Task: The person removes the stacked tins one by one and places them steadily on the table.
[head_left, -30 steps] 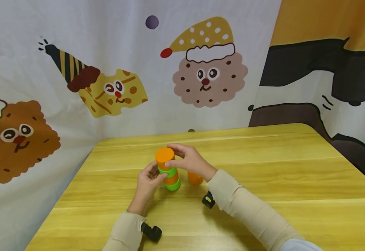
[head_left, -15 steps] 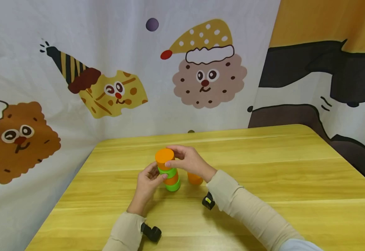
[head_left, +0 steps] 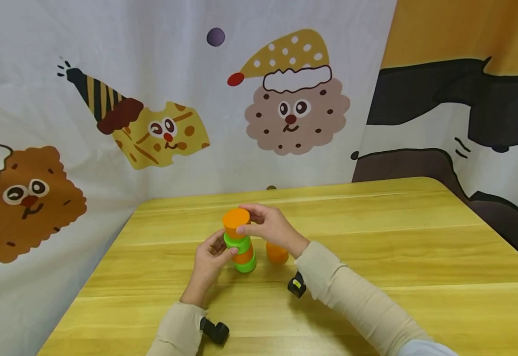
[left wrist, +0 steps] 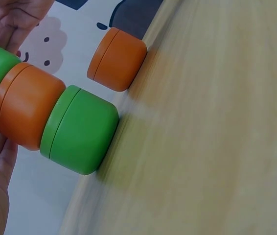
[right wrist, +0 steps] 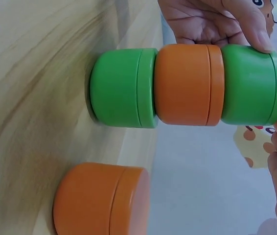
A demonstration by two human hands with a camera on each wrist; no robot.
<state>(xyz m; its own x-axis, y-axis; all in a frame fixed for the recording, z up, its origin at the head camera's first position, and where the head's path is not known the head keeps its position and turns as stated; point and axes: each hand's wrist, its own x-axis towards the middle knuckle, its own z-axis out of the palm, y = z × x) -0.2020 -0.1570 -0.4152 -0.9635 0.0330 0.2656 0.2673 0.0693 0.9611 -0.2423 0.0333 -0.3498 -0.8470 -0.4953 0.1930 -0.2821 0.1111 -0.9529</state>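
Small round lidded jars stand in a column: a green jar (right wrist: 124,88) at the bottom, an orange jar (right wrist: 189,84) on it, then a second green jar (right wrist: 252,84), and an orange jar (head_left: 236,218) on top. My left hand (head_left: 208,258) holds the upper green jar from the left, its thumb at the near side by the lid. My right hand (head_left: 275,229) grips the top orange jar between thumb and fingers, and that jar sits slightly off-line over the green lid. Another orange jar (left wrist: 117,59) stands alone on the table just right of the column.
The wood-grain table (head_left: 374,237) reaches back to a white cloth (head_left: 174,59) printed with cartoon biscuits and cheese. A black wrist device (head_left: 215,331) is strapped at the left sleeve, another black device (head_left: 296,285) at the right one.
The top orange jar and my right hand have shifted slightly to the right. The jars below and my left hand stay in place.
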